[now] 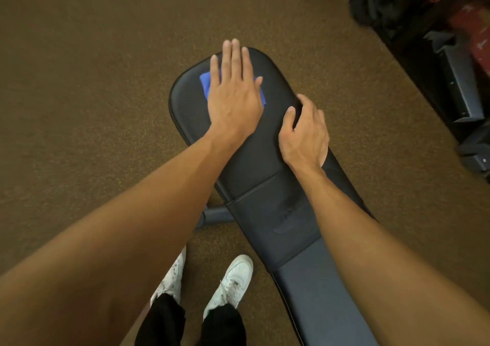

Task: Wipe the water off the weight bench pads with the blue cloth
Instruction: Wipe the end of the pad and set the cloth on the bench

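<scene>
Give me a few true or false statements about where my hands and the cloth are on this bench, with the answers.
1. The left hand lies flat on the blue cloth. True.
2. The right hand holds the cloth. False: it grips the side edge of the bench pad, apart from the cloth.
3. The cloth is draped over the right forearm. False: it lies on the pad's wide end, under the left hand.
4. The person wears white shoes. True.
</scene>
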Demonstrator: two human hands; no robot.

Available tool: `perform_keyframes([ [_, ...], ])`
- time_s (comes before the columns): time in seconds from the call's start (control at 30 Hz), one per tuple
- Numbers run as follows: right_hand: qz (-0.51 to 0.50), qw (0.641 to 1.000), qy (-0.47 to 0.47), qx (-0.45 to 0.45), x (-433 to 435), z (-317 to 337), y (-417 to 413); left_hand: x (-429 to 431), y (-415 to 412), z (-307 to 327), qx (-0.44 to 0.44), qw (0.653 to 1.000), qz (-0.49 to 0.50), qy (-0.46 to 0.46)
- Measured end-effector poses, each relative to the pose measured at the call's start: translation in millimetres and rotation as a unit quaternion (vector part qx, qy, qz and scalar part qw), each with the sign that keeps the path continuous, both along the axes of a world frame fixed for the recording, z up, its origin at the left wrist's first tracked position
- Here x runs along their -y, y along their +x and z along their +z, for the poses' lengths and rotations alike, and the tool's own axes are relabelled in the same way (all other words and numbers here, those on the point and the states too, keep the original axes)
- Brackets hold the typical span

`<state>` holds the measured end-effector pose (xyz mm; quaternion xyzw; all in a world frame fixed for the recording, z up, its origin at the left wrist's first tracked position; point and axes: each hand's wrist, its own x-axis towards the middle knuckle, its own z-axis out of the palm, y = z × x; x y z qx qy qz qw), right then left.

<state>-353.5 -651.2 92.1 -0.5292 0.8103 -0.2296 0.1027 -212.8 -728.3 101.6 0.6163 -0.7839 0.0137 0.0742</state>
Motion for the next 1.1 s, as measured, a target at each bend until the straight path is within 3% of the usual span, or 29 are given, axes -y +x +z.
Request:
perform_keyframes([
  [0.17, -0.002, 1.0, 0.005, 0.003, -0.4, -0.6, -0.6, -26.6, 22.1, 1.1, -0.059, 0.997, 0.039, -0.021],
  [0.3, -0.004, 1.0, 0.01, -0.003, -0.5, 0.2, -0.2, -54.6, 68.9, -1.0, -0.128, 0.977, 0.17, 0.009],
  [0.37, -0.007, 1.0, 0.006, -0.002, -1.3, 0.5, 0.4, -53.4, 77.2, 1.7, -0.26, 0.919, 0.29, 0.053],
  [0.47, -0.012, 1.0, -0.003, -0.009, 0.0, -0.2, 1.1, -32.0, 84.2, 4.2, -0.437, 0.792, 0.415, 0.102],
  [0.67, -0.019, 1.0, -0.006, -0.021, 1.3, -2.8, 1.5, -77.2, 72.2, 2.6, -0.549, 0.706, 0.425, 0.141],
  [0.87, -0.023, 0.999, -0.001, -0.035, 0.0, -2.2, 3.9, -159.0, 35.3, -2.3, -0.56, 0.688, 0.421, 0.189],
  [0.97, -0.022, 0.999, -0.001, -0.03, -1.2, -2.1, 4.5, -125.0, 48.9, 0.8, -0.566, 0.695, 0.423, 0.133],
  [1.1, -0.025, 0.999, -0.001, -0.041, -0.2, -3.5, 4.9, -96.9, 50.1, -5.3, -0.581, 0.666, 0.46, 0.084],
])
